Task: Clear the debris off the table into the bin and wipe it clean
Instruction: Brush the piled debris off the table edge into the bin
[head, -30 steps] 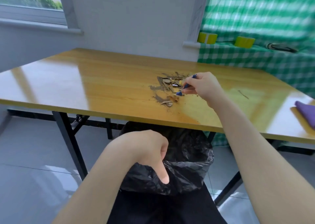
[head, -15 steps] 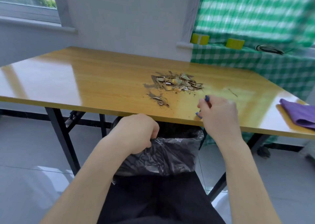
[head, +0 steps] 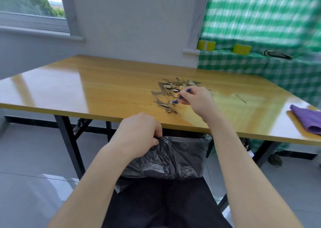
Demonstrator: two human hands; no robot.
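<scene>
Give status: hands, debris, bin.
Left hand grips bin bag rim under the table. Right hand pinches blue item at debris pile. Purple cloth lies aside, nothing blocking.

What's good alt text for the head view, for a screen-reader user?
A person's right hand pinches a small blue object at a pile of brown debris on a glossy wooden table, while the left hand grips the rim of a black bin bag just below the table's near edge. A purple cloth lies at the table's right end.
</scene>
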